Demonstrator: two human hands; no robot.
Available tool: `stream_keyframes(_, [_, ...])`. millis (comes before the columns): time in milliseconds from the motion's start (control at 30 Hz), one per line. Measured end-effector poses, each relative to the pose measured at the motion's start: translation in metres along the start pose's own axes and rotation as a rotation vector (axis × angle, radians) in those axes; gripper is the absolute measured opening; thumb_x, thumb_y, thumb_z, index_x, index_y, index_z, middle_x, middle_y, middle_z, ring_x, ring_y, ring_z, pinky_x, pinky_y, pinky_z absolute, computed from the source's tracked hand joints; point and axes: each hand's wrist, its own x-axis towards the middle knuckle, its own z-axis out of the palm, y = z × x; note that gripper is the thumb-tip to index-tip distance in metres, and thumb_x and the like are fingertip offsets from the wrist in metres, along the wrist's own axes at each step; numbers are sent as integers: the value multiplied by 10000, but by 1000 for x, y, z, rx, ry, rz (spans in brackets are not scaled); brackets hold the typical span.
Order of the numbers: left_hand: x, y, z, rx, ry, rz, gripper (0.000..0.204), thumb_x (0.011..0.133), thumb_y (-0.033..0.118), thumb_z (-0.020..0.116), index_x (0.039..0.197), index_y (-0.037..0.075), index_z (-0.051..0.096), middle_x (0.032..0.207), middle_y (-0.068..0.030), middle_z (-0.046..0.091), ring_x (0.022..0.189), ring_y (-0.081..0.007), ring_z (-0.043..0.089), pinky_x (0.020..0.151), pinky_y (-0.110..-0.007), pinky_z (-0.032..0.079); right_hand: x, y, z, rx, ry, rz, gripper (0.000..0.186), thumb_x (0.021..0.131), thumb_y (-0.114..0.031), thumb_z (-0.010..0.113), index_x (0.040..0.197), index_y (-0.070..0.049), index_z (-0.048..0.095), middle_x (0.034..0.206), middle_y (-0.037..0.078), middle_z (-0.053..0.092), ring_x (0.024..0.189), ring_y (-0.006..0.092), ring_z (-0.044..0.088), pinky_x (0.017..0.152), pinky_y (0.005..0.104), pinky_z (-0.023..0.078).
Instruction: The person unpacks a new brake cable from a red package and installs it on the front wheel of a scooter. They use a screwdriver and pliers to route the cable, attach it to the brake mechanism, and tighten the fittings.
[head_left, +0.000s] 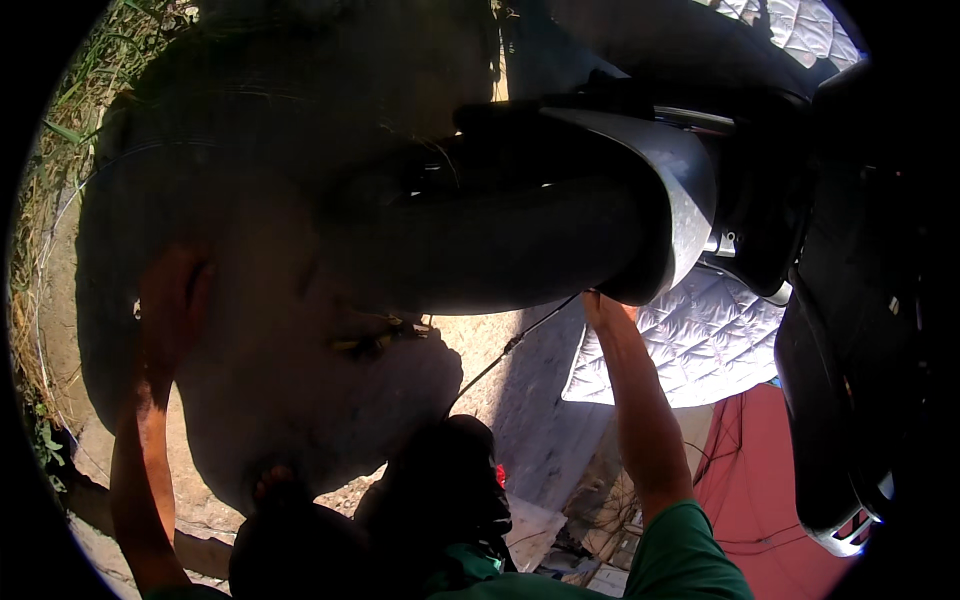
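Note:
A dark tyre (480,250) runs sideways across the middle, with a silver-grey curved fender (690,190) at its right end. My right hand (604,308) reaches up to the underside of the fender, and its fingertips are hidden there. A thin black cable (512,343) slants from beside this hand down to my knee; whether the fingers grip it cannot be made out. Deep shade covers my left hand (180,290), left of the tyre and near the ground. Its fingers are too dark to read. Between the hands lies a small tool-like thing (375,343) with yellowish parts.
A quilted silver sheet (690,340) lies behind my right forearm. Farther right are a red surface (750,470) with thin wires and a dark vehicle part (840,400). Dry grass (60,200) edges the left side. My dark-clad knee (440,470) is below the tyre.

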Motion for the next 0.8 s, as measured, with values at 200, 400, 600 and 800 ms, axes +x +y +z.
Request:
stream_keyframes(200, [8, 8, -10, -22, 30, 63, 145, 808, 40, 652, 952, 25, 636, 916, -162, 627, 839, -356, 617, 764, -431, 500, 6, -23, 24, 663, -145, 256, 519, 986, -232, 551, 1423, 11, 410, 1382, 139, 526, 1218, 241, 553, 1028, 342, 456])
stream_keyframes(400, [12, 14, -12, -12, -11, 42, 158, 761, 38, 668, 914, 41, 629, 856, -146, 613, 802, -359, 612, 705, -441, 501, 2, 20, -20, 222, -38, 152, 378, 1006, -215, 532, 1339, -41, 495, 1239, 92, 595, 1100, 195, 590, 914, 310, 486])
stream_keyframes(600, [18, 24, -18, -44, 2, 24, 136, 740, 67, 682, 859, 67, 618, 815, -131, 602, 742, -346, 607, 638, -448, 498, -12, 40, -42, 195, 350, 336, 262, 1037, -226, 491, 1247, -83, 555, 966, 44, 660, 825, 133, 631, 667, 262, 507])
stream_keyframes(800, [18, 22, -16, -51, 21, 81, 106, 742, 72, 681, 821, 68, 609, 766, -117, 587, 704, -336, 599, 621, -448, 495, -2, 20, -7, 288, 272, 292, 186, 1046, -205, 446, 1149, -105, 566, 784, -5, 590, 609, 86, 517, 496, 238, 400])
